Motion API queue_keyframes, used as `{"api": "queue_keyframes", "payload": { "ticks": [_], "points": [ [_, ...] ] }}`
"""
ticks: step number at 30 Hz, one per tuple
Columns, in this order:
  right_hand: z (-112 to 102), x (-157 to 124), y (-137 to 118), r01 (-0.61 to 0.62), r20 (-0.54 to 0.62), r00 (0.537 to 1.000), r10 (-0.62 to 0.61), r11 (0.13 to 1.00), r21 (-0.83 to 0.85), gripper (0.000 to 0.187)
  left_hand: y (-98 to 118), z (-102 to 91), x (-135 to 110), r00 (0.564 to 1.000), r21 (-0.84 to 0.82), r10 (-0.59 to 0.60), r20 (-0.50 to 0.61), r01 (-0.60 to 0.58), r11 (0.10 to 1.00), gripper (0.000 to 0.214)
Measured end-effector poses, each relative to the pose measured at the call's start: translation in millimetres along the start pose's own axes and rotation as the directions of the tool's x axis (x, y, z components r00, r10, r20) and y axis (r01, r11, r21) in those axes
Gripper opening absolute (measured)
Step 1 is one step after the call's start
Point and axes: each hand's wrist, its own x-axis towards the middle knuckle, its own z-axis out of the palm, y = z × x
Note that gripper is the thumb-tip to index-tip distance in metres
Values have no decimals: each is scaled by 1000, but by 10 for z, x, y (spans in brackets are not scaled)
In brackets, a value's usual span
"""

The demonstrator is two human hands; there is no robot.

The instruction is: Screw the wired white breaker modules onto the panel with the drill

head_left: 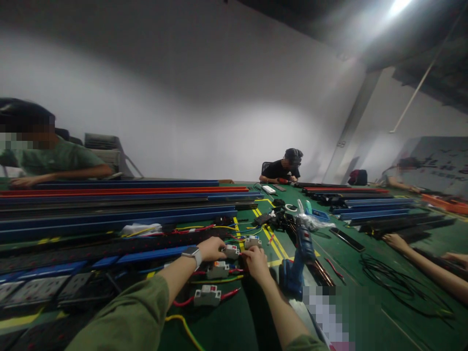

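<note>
My left hand (211, 248), with a white watch on its wrist, is closed around a small grey circuit breaker (231, 251) above the green table (234, 321). My right hand (256, 262) is pinched on a red wire at that breaker's right side. Two more grey breakers lie just below, one with an orange tab (218, 269) and one nearer me (207, 295) with red wires attached. Another breaker (252, 242) sits just beyond my hands.
Long blue, red and black rails (120, 200) run across the left and far right. A blue cordless drill (298, 258) lies right of my hands. Black cable coils (398, 285) lie at right near another person's forearm (420, 263). People sit at the far end and the left.
</note>
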Motion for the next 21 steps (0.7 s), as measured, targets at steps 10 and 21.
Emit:
{"api": "queue_keyframes", "payload": {
  "ticks": [10,21],
  "points": [
    [44,-20,63,72,-83,995,-60,986,147,37,88,-50,153,996,-15,-63,59,64,998,49],
    [42,-123,36,87,-192,981,-39,965,249,33,254,-108,222,974,-10,97,205,-97,995,55]
  ]
}}
